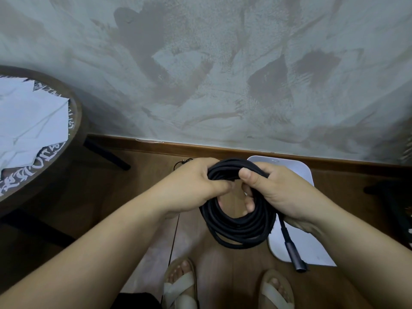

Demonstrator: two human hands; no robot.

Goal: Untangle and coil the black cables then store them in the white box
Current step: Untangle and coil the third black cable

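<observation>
A thick black cable (238,228) is wound into a round coil of several loops and hangs in front of me above the floor. My left hand (194,186) grips the top left of the coil, fingers curled through its middle. My right hand (274,190) grips the top right, thumb over the loops. One cable end with a grey metal plug (295,255) dangles below my right wrist. The white box (298,244) lies on the floor under the coil and my right hand. A thin black wire (175,235) runs down the floor below my left hand.
A round dark wooden table (73,121) with white papers (29,126) on it stands at the left. The grey plastered wall and a wooden skirting board (223,149) are straight ahead. My sandalled feet (180,284) stand on the wooden floor. A dark object (392,197) sits at the right edge.
</observation>
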